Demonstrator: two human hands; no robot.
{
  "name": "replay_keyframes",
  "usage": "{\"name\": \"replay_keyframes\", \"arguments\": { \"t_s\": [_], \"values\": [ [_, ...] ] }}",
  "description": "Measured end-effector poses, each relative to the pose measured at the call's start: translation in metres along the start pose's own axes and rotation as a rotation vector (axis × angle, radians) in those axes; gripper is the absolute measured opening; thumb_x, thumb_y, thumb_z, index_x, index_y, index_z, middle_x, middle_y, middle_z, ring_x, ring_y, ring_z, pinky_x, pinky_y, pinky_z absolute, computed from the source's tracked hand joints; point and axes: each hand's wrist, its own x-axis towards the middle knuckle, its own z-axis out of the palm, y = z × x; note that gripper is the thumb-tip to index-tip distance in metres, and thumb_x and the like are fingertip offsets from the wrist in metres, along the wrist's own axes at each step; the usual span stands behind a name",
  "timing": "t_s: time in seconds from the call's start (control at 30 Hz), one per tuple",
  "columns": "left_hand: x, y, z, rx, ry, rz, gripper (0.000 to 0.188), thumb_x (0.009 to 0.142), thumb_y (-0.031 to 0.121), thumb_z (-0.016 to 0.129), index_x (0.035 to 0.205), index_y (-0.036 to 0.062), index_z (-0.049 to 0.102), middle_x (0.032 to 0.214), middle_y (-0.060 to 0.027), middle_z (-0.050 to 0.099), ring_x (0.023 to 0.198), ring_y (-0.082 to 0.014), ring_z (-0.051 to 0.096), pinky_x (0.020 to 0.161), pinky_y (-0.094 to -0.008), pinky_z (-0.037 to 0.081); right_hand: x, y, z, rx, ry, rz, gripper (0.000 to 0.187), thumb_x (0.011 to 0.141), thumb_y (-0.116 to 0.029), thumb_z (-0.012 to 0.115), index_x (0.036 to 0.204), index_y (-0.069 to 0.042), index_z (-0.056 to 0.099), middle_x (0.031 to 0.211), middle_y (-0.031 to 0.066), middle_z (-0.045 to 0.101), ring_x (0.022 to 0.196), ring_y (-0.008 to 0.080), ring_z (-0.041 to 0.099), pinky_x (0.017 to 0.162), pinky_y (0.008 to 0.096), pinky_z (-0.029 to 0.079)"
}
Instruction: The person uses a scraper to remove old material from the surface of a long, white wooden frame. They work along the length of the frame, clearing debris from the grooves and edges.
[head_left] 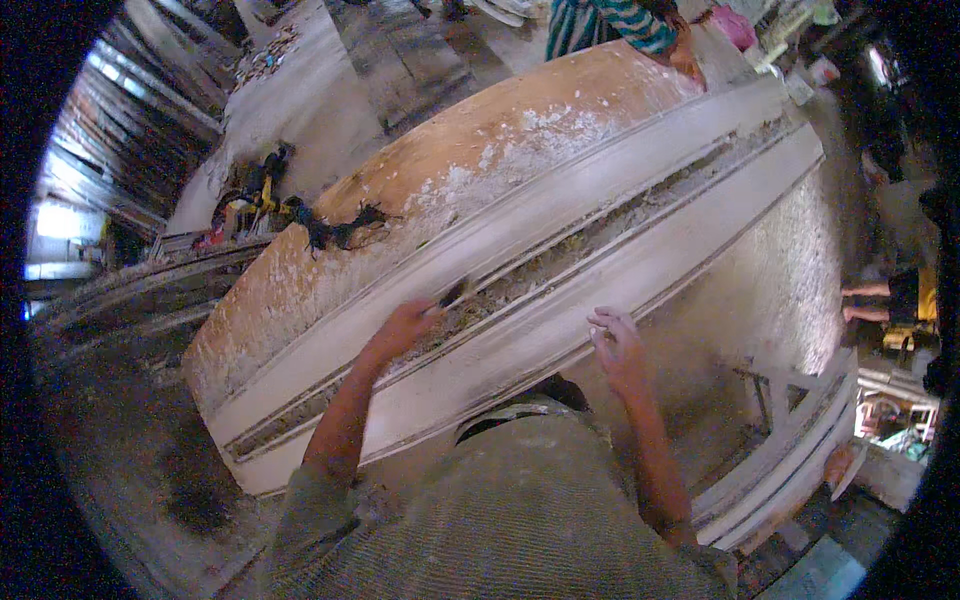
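Note:
A long pale hull-like wooden piece (660, 240) lies slantwise in front of me, with raised strips along it and a rough, debris-filled channel (560, 250) down its middle. My left hand (406, 328) is closed around a small dark flat-ended tool (454, 292), whose exact kind is too blurred to tell. That tool's end sits at the channel's upper edge. Over the near pale panel, my right hand (618, 346) is raised with its fingers loosely bent and apart; I see nothing in it.
An orange-brown side (400, 170) with white flakes slopes behind the panels, and a dark stringy bundle (345, 230) lies on it. Another person's hand (684, 62) rests at the far end. Curved timber pieces (790, 480) stand at lower right. Yellow-and-black tools (265, 190) lie at far left.

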Motion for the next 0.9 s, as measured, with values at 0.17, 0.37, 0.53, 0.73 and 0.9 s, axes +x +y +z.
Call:
{"name": "replay_keyframes", "arguments": {
  "t_s": [0.17,0.37,0.53,0.73,0.9],
  "values": [
    [-0.139,-0.106,-0.022,-0.229,0.248,-0.108,0.048,0.099,0.033,0.068,0.137,0.0051,0.063,0.140,-0.0130,0.063,0.128,-0.0267,0.058,0.110,-0.0382,0.044,-0.003,0.020,0.014,-0.123,0.014,-0.064,0.022,0.098,-0.014,0.065,0.117,-0.007,0.073,0.133,0.0136,0.065,0.123,0.0291,0.061,0.101,0.0386,0.051],
    [-0.015,-0.008,0.020,-0.066,0.317,0.125,0.051,0.099,0.044,0.063,0.130,0.0044,0.067,0.120,-0.0226,0.072,0.113,-0.0359,0.068,0.099,-0.0432,0.051,0.005,-0.008,0.020,0.042,-0.072,0.040,0.021,0.098,-0.013,0.064,0.117,-0.008,0.074,0.131,0.0138,0.066,0.123,0.0295,0.062,0.099,0.0371,0.054],
    [0.149,0.129,0.083,0.113,0.345,0.215,0.034,0.094,0.029,0.057,0.107,0.0011,0.073,0.101,-0.0274,0.072,0.096,-0.0460,0.070,0.087,-0.0562,0.054,0.020,-0.048,0.021,-0.087,-0.088,-0.095,0.022,0.098,-0.013,0.064,0.117,-0.008,0.073,0.133,0.0120,0.064,0.119,0.0276,0.064,0.095,0.0366,0.056],
    [0.189,0.202,0.082,0.151,0.331,0.209,0.033,0.091,0.027,0.059,0.100,-0.0006,0.075,0.101,-0.0279,0.072,0.095,-0.0476,0.071,0.086,-0.0556,0.055,0.030,-0.038,0.005,-0.158,-0.104,-0.052,0.022,0.097,-0.014,0.065,0.117,-0.008,0.073,0.132,0.0124,0.064,0.119,0.0290,0.063,0.097,0.0387,0.055],
    [0.128,0.181,0.056,0.108,0.300,0.102,0.034,0.094,0.028,0.058,0.097,-0.0018,0.073,0.094,-0.0276,0.072,0.092,-0.0488,0.069,0.084,-0.0565,0.055,0.056,0.021,-0.024,-0.124,0.066,-0.165,0.022,0.096,-0.013,0.066,0.116,-0.008,0.073,0.131,0.0134,0.065,0.117,0.0284,0.064,0.098,0.0396,0.054]
  ]
}}
